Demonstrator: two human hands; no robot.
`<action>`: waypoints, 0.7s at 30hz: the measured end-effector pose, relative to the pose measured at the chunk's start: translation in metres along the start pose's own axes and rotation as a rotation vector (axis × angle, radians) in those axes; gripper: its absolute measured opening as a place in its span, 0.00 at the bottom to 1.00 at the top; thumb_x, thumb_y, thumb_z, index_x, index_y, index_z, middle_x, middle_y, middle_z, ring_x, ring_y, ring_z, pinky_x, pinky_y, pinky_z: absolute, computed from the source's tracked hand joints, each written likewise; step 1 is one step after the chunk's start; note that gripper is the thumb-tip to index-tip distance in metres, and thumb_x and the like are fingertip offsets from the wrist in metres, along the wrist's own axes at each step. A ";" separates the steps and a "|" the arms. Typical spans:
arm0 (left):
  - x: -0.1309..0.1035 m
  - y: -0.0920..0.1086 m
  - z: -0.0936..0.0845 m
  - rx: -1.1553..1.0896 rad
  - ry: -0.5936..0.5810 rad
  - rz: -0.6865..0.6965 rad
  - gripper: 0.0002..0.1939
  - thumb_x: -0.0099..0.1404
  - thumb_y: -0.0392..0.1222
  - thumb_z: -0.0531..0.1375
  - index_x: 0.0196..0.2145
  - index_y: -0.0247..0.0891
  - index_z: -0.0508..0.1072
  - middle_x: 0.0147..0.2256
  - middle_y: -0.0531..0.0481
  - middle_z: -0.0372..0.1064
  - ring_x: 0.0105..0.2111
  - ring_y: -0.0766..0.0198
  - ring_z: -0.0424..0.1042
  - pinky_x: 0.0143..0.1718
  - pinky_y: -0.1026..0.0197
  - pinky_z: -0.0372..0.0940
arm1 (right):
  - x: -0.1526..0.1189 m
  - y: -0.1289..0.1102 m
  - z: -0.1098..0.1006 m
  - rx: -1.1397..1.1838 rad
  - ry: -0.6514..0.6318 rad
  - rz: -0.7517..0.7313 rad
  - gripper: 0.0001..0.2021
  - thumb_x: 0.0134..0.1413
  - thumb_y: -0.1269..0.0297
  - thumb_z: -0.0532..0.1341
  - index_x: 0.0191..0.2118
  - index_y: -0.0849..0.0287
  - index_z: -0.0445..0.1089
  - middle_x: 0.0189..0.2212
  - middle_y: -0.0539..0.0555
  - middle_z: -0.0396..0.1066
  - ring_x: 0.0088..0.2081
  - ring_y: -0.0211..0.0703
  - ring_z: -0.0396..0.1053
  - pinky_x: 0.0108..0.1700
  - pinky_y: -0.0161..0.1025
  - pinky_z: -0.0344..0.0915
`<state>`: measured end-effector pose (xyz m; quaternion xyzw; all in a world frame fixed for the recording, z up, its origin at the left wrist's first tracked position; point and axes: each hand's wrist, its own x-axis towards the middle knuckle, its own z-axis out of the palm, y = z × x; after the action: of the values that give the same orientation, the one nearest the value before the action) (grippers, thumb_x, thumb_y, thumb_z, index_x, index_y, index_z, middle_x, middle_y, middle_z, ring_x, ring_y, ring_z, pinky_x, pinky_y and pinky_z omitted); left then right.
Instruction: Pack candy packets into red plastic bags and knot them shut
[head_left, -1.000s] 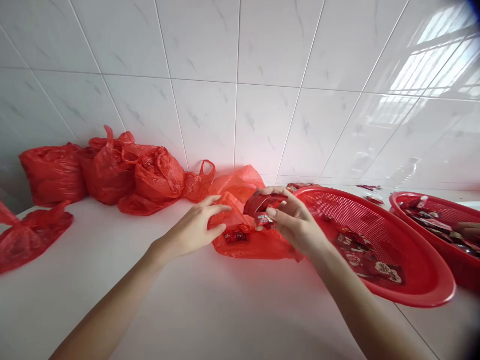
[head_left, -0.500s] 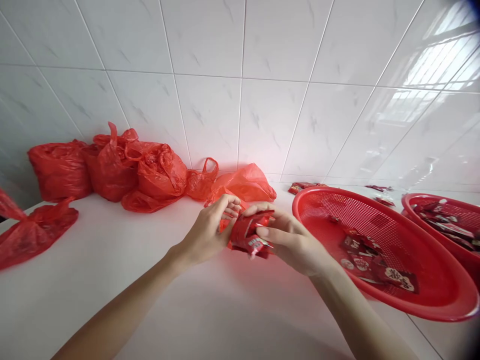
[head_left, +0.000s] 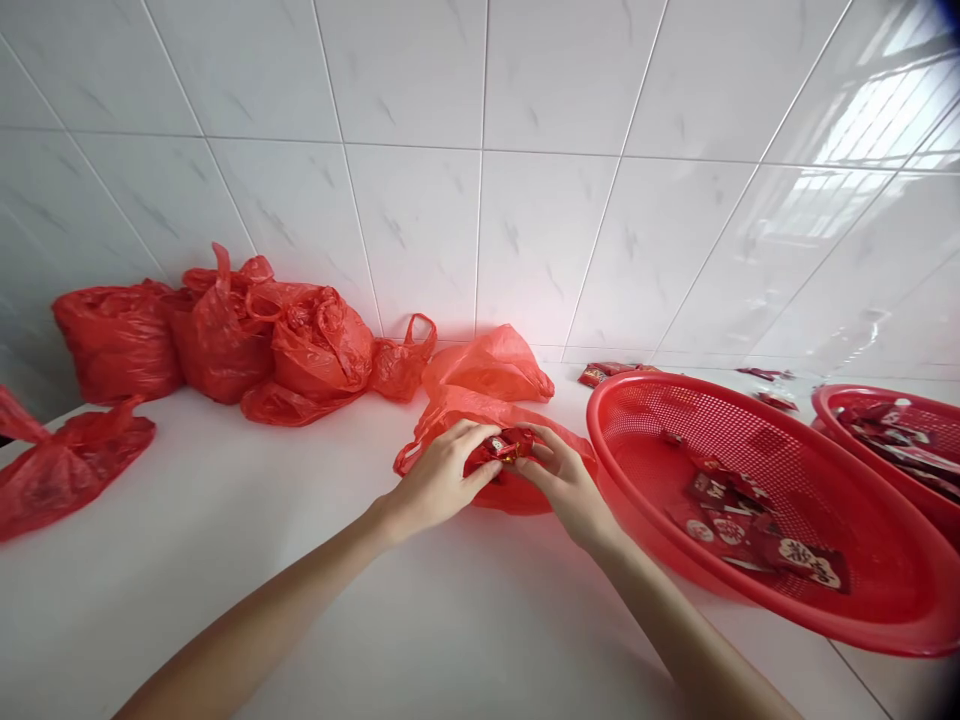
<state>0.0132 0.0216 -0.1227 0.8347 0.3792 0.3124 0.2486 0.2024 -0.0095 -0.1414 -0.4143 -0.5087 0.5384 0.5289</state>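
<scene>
My left hand (head_left: 441,468) and my right hand (head_left: 564,484) meet in front of me, fingers curled round a small bunch of shiny red snack packets (head_left: 510,443). A glint of gold shows between the thumbs. Beneath the hands lies a thin red plastic bag (head_left: 420,447), spread on the white table (head_left: 315,570). My fingers hide part of the packets and the bag's middle. To the right of my right hand stands a red perforated basket (head_left: 637,500), tilted in view, with several dark red packets (head_left: 750,530) in it.
Several filled red bags (head_left: 319,345) line the tiled wall (head_left: 412,220) at the left. A knotted bag (head_left: 75,460) lies at the far left edge. Another loose bag (head_left: 491,362) rests behind my hands. A second basket (head_left: 821,400) and stray packets (head_left: 611,370) are at the right.
Both hands have come together round the packets, which my right hand mainly held before. The packets have shifted slightly, and the bag below now shows spread wider.
</scene>
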 end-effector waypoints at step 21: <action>0.007 -0.002 -0.004 -0.281 -0.010 -0.183 0.18 0.68 0.57 0.56 0.38 0.38 0.73 0.37 0.49 0.75 0.38 0.59 0.74 0.40 0.59 0.68 | -0.005 -0.002 -0.005 -0.237 0.275 -0.117 0.20 0.54 0.48 0.66 0.23 0.60 0.77 0.16 0.50 0.68 0.20 0.39 0.64 0.25 0.37 0.63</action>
<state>0.0131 0.0294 -0.1194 0.7551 0.4051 0.3343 0.3924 0.2080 -0.0138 -0.1405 -0.5132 -0.5147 0.3814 0.5712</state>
